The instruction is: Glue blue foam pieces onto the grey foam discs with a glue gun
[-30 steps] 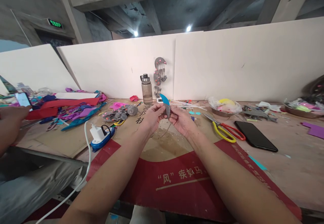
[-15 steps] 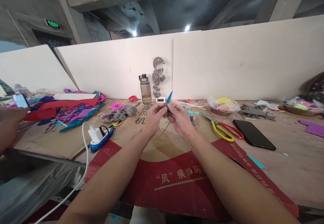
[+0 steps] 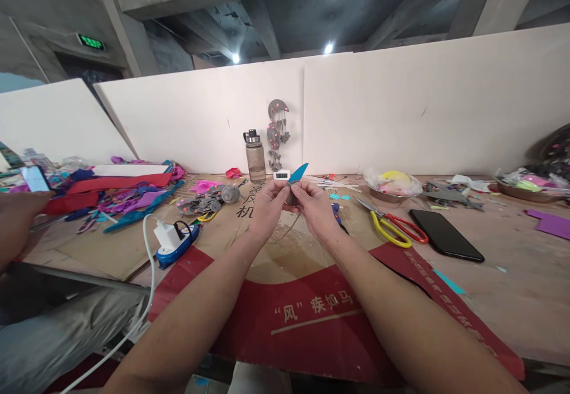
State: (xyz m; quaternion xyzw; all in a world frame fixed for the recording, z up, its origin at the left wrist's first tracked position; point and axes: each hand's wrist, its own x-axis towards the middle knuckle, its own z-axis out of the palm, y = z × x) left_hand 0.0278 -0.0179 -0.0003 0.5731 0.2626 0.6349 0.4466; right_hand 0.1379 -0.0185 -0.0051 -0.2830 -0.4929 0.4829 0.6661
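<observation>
My left hand (image 3: 269,205) and my right hand (image 3: 314,205) meet over the cardboard, thumbs and fingers pinched together. From between the fingertips a pointed blue piece, felt by its look (image 3: 300,172), sticks up to the right. Beneath it, a small grey piece (image 3: 292,198) is held between the two hands, mostly covered by fingers. A thin grey cord (image 3: 291,227) hangs below onto the cardboard. Just behind the hands stands a small white digital timer (image 3: 281,175). Something blue, partly hidden, lies beside my right hand.
Scissors with red and yellow handles (image 3: 392,227) and a black phone (image 3: 446,236) lie right. A bottle (image 3: 255,157) stands behind, near a grey hanging ornament (image 3: 278,126). At left are a power strip (image 3: 178,246), coloured cloth (image 3: 120,189) and another person's hand (image 3: 20,213) near a phone.
The blue piece has turned, showing its broader side and leaning further right. My fingers have shifted slightly around the grey piece.
</observation>
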